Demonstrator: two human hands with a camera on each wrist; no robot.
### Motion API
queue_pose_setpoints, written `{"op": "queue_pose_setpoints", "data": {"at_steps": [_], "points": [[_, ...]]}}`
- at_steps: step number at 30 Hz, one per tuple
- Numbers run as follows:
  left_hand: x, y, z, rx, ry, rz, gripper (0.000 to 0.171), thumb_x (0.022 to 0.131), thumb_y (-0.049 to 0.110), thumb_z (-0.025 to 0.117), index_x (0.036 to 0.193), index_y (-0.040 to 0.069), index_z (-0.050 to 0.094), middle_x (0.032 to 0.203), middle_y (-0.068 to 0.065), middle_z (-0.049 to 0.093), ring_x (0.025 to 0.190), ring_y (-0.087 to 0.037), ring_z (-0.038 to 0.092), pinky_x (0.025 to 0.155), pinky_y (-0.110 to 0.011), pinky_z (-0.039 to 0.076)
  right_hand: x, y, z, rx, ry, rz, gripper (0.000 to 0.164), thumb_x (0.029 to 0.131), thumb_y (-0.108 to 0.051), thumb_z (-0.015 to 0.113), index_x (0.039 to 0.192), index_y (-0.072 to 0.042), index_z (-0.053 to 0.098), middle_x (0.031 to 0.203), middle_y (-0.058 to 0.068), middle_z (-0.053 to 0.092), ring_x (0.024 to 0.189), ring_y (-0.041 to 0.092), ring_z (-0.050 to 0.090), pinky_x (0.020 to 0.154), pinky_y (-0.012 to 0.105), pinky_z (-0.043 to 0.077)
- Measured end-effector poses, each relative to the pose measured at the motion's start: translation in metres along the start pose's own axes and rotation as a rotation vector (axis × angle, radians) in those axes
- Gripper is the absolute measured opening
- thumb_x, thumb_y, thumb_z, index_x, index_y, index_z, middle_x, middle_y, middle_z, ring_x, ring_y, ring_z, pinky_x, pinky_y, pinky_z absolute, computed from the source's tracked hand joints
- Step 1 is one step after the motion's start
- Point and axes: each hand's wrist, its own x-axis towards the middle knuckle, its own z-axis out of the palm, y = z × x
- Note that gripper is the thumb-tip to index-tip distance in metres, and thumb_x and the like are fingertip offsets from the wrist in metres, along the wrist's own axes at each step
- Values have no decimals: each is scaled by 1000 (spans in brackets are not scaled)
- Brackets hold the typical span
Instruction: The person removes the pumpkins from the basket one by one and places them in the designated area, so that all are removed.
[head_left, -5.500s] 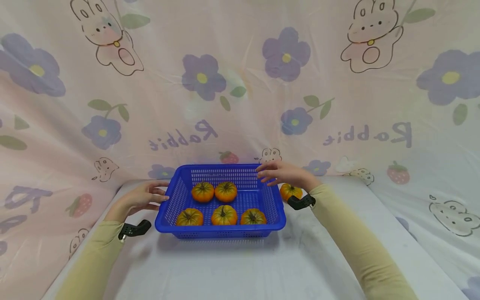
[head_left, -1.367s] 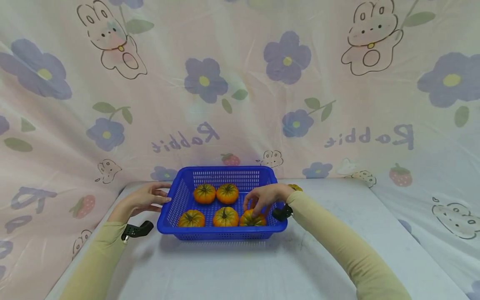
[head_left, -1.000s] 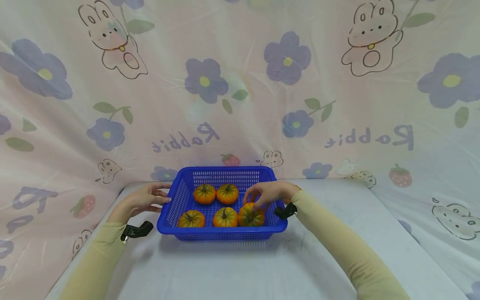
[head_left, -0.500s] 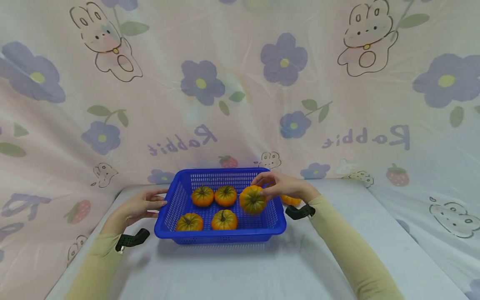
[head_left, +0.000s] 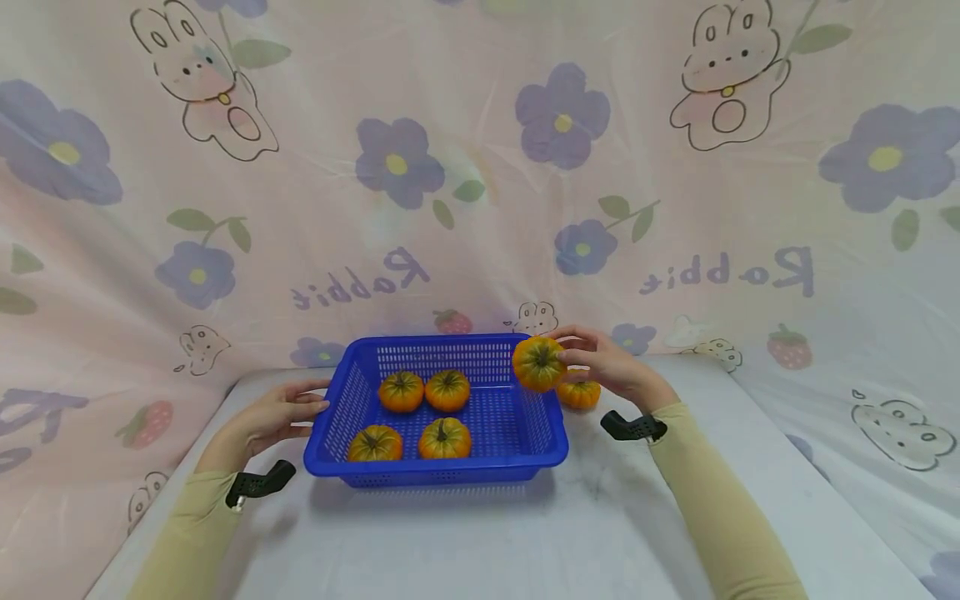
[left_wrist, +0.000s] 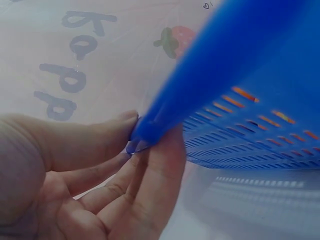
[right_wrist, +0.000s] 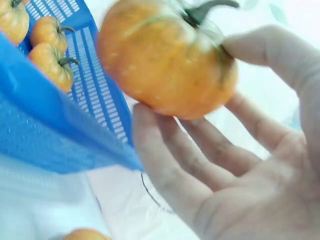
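Note:
My right hand (head_left: 606, 365) holds a small orange-and-green pumpkin (head_left: 538, 367) above the right rim of a blue plastic basket (head_left: 442, 468). In the right wrist view, the thumb presses near the stem of this pumpkin (right_wrist: 165, 65) while the fingers support it from below. At the basket's left side, my left hand (head_left: 262, 423) pinches the rim, thumb on one side and fingers beneath, as the left wrist view shows. Several more pumpkins sit inside the basket, including a front middle one (head_left: 445, 439) and a back left one (head_left: 401, 392).
Another pumpkin (head_left: 580, 393) rests on the table outside the basket's right side, below my right hand. The white-covered table (head_left: 450, 542) runs back to a hanging cloth (head_left: 480, 233) printed with flowers and rabbits.
The right hand, empty at first, reached into the basket, took the front right pumpkin and lifted it up and right to the rim. The left hand stayed at the basket's left side.

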Motion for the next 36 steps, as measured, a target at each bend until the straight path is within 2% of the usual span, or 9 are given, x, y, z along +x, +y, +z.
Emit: {"op": "queue_pose_setpoints", "data": {"at_steps": [5, 11, 18, 26, 32, 36], "points": [[0, -1, 0, -17, 0, 1, 68, 97, 18, 58, 148, -5, 21, 122, -17, 59, 103, -24, 62, 89, -44, 50, -6, 10, -17, 64, 97, 1, 44, 97, -19, 58, 134, -2, 43, 136, 24, 40, 117, 40, 48, 95, 62, 38], [-1, -1, 0, -27, 9, 0, 67, 96, 17, 59, 148, -5, 22, 120, -15, 61, 102, -24, 62, 88, -44, 51, -16, 21, -32, 110, 206, 70, 50, 97, -27, 57, 137, -4, 39, 143, 24, 34, 124, 48, 41, 95, 56, 41], [0, -3, 1, -17, 14, 2, 68, 95, 18, 61, 147, -5, 23, 116, -13, 62, 100, -23, 63, 87, -43, 51, -27, 35, -50, 168, 267, 109, 58, 99, -28, 54, 144, -1, 29, 147, 24, 25, 127, 48, 35, 96, 50, 42], [2, 0, 1, -13, 13, 11, 64, 97, 15, 58, 147, -5, 24, 116, -13, 62, 99, -23, 63, 86, -40, 52, -39, 53, -66, 301, 329, 152, 55, 102, -27, 47, 146, -2, 23, 148, 21, 19, 129, 42, 31, 99, 47, 38], [1, 0, 3, -11, 21, 12, 64, 97, 16, 58, 147, -6, 24, 118, -16, 61, 100, -24, 63, 86, -42, 52, -43, 64, -71, 286, 368, 174, 64, 101, -31, 48, 149, -1, 19, 150, 22, 16, 127, 40, 33, 100, 46, 39], [0, -2, 2, -8, 31, 8, 63, 97, 16, 57, 147, -5, 24, 118, -16, 61, 101, -25, 62, 87, -43, 52, -45, 71, -72, 263, 388, 186, 64, 101, -32, 49, 147, 2, 21, 148, 24, 18, 123, 38, 39, 99, 45, 40]]}}
